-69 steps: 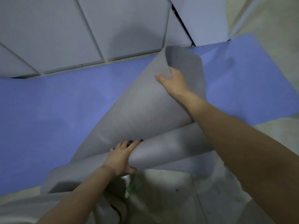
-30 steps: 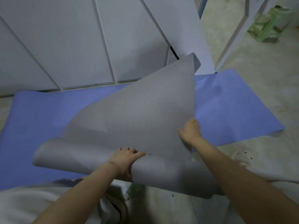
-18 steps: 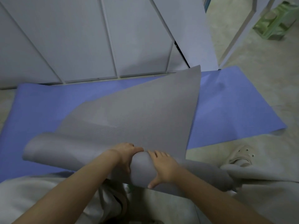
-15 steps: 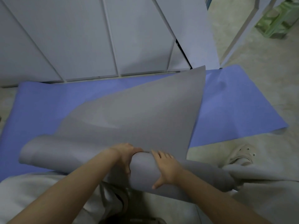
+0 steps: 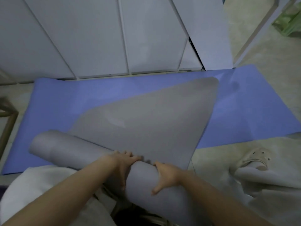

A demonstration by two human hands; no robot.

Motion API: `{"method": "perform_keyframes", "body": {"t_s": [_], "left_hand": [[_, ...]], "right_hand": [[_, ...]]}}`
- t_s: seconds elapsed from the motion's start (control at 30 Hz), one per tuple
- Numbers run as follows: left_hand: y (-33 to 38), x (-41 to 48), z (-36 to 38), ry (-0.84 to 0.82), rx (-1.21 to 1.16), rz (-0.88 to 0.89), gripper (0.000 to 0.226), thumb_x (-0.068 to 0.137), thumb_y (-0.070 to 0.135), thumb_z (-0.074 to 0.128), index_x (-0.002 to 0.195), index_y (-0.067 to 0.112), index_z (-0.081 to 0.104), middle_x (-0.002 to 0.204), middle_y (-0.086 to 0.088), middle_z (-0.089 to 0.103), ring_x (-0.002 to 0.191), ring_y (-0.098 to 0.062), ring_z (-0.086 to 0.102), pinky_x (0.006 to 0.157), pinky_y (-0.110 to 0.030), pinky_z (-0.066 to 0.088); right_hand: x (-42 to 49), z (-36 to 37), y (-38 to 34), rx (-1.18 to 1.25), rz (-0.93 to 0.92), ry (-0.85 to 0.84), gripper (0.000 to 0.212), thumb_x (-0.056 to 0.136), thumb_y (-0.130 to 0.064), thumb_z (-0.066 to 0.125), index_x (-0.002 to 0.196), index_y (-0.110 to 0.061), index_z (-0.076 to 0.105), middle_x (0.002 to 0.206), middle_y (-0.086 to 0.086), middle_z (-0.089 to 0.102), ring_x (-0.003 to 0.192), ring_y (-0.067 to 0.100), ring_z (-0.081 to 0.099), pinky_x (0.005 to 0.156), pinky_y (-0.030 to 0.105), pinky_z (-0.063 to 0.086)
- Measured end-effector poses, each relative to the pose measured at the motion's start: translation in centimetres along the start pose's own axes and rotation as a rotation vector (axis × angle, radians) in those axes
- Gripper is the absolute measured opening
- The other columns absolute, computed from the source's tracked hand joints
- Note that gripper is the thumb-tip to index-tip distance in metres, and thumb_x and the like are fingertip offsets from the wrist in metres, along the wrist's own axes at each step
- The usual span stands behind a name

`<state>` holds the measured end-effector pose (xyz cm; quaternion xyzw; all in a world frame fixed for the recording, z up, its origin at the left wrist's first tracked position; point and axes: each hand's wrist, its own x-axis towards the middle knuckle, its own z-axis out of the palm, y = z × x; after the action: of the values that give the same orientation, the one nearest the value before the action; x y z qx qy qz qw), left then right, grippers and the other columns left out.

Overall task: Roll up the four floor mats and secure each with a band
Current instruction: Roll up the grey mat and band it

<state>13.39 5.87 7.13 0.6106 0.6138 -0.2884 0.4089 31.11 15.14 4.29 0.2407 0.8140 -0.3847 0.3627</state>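
left hand (image 5: pixel 123 163): gripping grey mat (image 5: pixel 141 176) roll, fingers curling over its top
right hand (image 5: pixel 167 175): gripping likewise, just beside
roll axis: running frame-left to lower centre
loose sheet (image 5: pixel 154 121): lying beyond the fingertips, toward upper right, over blue mat (image 5: pixel 73 101)

The pale, mottled floor (image 5: pixel 267 53) carries a blue mat (image 5: pixel 78 101) spread flat along the foot of white panels (image 5: pixel 146 38). A half-rolled grey mat (image 5: pixel 154 124) lies across the blue one, its near right corner over bare floor. A beige clog (image 5: pixel 255 159) sits at right, a wooden frame (image 5: pixel 8 121) at left, and a blurred green object (image 5: pixel 290 20) far right.
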Motion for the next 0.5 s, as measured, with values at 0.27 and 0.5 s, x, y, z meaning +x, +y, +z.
{"method": "perform_keyframes", "body": {"t_s": [0.27,0.5], "left_hand": [[1.4,-0.9,3.5,0.418,0.317,0.024,0.123,0.071,0.046,0.074,0.141,0.023,-0.025,0.151,-0.019,0.01,0.141,-0.036,0.011,0.103,-0.072,0.001],[0.5,-1.6,4.2,0.512,0.237,0.029,0.127,0.065,0.054,0.076,0.135,0.029,-0.027,0.152,-0.021,0.012,0.14,-0.035,0.015,0.105,-0.07,0.005]], "right_hand": [[0.6,-3.8,-1.3,0.048,-0.019,-0.054,0.084,0.07,-0.042,0.08,0.139,-0.02,0.037,0.136,-0.002,0.049,0.116,0.017,0.051,0.095,0.029,0.043],[0.7,-5.4,-1.8,0.078,0.023,-0.134,0.081,0.069,-0.047,0.078,0.136,-0.02,0.041,0.132,-0.003,0.052,0.113,0.016,0.053,0.097,0.03,0.043]]}}
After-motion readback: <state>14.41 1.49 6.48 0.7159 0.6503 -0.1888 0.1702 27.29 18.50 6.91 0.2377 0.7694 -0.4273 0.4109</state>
